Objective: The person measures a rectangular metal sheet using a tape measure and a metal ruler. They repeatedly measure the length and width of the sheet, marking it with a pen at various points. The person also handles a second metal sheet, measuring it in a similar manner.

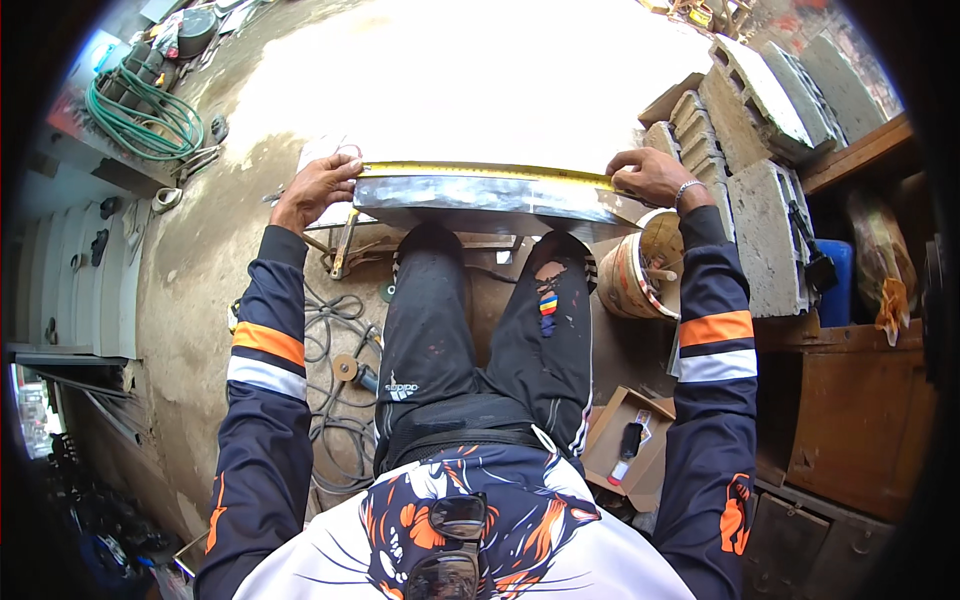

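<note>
From my remote seat I judge the yellow steel measuring tape (490,171) could slip or buckle off the shiny grey sheet-metal strip (490,200) if either end lifts, spoiling the reading. The strip lies across in front of my knees. My left hand (318,185) presses its end with fingers together; my right hand (650,175) pins the tape's far end, fingers curled down, both arms outstretched
</note>
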The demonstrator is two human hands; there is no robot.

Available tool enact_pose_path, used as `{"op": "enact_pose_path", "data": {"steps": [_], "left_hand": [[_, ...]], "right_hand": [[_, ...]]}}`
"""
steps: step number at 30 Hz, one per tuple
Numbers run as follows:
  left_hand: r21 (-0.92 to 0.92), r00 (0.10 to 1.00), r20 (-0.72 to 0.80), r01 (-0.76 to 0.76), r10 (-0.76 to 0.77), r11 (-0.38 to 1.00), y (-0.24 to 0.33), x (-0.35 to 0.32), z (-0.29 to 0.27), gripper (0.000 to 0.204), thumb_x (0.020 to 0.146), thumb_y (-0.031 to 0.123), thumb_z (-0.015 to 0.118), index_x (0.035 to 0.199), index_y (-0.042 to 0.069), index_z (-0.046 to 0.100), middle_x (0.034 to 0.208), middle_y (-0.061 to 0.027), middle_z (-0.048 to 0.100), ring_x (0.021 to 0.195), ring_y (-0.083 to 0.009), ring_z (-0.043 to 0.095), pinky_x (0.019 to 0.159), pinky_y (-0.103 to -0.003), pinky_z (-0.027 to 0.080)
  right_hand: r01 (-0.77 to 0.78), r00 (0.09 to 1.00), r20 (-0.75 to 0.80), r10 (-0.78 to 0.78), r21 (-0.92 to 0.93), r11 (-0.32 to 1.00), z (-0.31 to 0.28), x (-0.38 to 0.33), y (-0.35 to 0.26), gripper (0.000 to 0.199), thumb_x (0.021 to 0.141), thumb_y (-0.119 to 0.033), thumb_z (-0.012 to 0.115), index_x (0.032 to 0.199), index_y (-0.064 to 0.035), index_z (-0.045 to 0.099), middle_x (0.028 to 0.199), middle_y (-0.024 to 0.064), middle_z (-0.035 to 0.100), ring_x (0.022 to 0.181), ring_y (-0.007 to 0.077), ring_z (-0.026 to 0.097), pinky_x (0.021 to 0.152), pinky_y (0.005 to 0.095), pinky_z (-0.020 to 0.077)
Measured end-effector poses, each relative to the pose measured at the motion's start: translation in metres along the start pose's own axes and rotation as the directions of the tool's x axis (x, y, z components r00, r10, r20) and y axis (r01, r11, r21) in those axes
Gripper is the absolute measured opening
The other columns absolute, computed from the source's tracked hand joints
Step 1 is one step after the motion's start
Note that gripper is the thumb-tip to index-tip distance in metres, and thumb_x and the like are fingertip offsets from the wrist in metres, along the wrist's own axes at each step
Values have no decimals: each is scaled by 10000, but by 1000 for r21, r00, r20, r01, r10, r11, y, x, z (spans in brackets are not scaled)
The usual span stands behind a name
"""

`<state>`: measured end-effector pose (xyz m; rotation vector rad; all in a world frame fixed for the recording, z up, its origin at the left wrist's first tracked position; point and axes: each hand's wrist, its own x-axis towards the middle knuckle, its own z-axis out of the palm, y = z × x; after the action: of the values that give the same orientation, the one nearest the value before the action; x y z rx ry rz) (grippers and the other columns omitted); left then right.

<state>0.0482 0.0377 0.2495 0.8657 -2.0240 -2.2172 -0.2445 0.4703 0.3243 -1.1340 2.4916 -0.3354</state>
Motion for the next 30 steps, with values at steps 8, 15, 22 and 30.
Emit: {"op": "enact_pose_path", "data": {"steps": [8,15,22,30], "left_hand": [[35,999,-39,14,-12,999,-1,4,0,289,975,239,684,1195,56,635,1004,-21,678,758,-110,618,694,-264,552],[68,999,-51,4,0,998,-1,7,3,245,976,245,682,1150,77,642,974,-10,680,785,-112,637,690,-269,542],[55,997,-78,11,-6,998,-1,8,4,289,973,271,689,1180,74,642,987,-21,681,817,-123,637,722,-287,543],[55,995,-96,3,2,998,-3,7,3,317,977,283,685,1195,57,640,997,-47,683,835,-134,637,734,-294,544]], "right_hand": [[31,999,16,-32,46,998,1,3,8,380,807,-332,638,1078,-89,748,973,177,739,858,267,700,800,356,555],[14,999,32,-16,65,998,-2,3,9,389,799,-315,646,1079,-63,744,962,173,737,857,249,699,798,350,557],[29,999,34,-31,34,999,-2,5,7,390,803,-323,632,1066,-56,740,978,182,738,882,272,700,847,357,546],[36,999,41,-37,22,999,-4,7,3,376,809,-313,622,1056,-53,739,976,178,737,894,279,698,855,361,542]]}}
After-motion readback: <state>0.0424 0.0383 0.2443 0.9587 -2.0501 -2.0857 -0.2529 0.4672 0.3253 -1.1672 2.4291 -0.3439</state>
